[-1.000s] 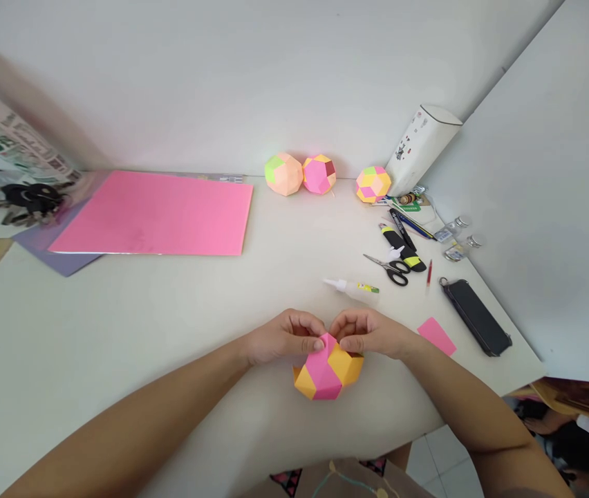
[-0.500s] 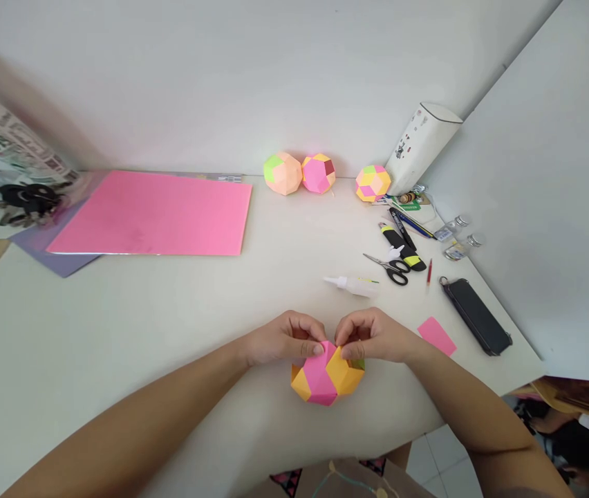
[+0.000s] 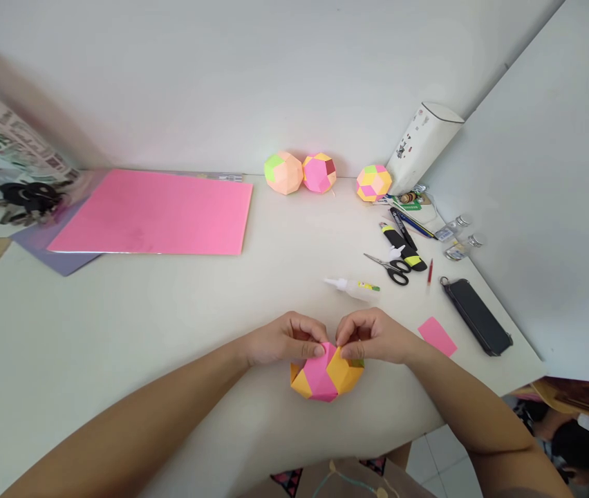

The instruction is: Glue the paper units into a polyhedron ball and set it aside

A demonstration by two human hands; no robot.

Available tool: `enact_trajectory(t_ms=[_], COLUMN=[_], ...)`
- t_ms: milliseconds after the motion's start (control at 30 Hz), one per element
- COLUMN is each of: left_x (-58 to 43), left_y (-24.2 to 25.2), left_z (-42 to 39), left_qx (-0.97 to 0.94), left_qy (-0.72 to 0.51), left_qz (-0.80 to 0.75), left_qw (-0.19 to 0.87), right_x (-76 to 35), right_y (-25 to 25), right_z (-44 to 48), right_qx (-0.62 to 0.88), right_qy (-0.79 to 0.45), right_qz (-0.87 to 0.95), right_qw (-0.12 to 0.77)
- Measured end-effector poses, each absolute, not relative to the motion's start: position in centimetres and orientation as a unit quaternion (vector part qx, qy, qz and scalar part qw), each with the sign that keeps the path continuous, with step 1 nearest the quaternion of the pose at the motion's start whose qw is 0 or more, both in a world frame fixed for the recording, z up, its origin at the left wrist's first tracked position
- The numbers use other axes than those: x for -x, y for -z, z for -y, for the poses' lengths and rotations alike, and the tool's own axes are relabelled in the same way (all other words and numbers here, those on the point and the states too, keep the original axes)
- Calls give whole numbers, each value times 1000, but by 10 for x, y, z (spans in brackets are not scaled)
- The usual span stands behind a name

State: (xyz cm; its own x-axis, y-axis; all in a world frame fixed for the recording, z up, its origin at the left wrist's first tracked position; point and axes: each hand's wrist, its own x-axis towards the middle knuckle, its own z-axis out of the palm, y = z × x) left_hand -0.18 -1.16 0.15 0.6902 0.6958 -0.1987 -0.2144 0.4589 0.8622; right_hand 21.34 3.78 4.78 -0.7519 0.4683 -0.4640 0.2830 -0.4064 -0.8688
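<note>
A folded paper shape in pink and orange, with a bit of green at its right, is the paper ball [image 3: 320, 379] near the table's front. My left hand [image 3: 290, 338] pinches its pink top edge between thumb and fingers. Close beside it, my right hand [image 3: 372, 335] grips the orange upper edge. Fingers partly hide the ball's back side. Beyond my hands lies a white glue bottle [image 3: 352, 287] on its side, its tip pointing left. A small pink paper piece [image 3: 437, 336] rests right of my right hand.
Three finished-looking paper balls [image 3: 284, 173] stand along the wall. Pink sheets [image 3: 154, 214] lie at the back left. Scissors [image 3: 397, 270], a cutter [image 3: 402, 246], pens and small bottles sit at the right, near a black phone [image 3: 475, 317]. A white case [image 3: 424, 149] leans in the corner.
The held paper ball has tilted very slightly, its lower edge a little higher. Both hands keep their hold in nearly the same place.
</note>
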Motion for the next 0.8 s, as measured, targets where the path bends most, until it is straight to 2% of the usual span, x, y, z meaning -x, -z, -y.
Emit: enact_trajectory(t_ms=[800], left_x=[-3], left_y=[-9], left_z=[16], left_qx=[-462], left_qy=[-240], left_qz=[-299], left_qw=[800], right_x=[-208], right_y=[-41], right_z=[-28], right_qx=[380], right_qy=[-772], right_qz=[494], right_qw=[125])
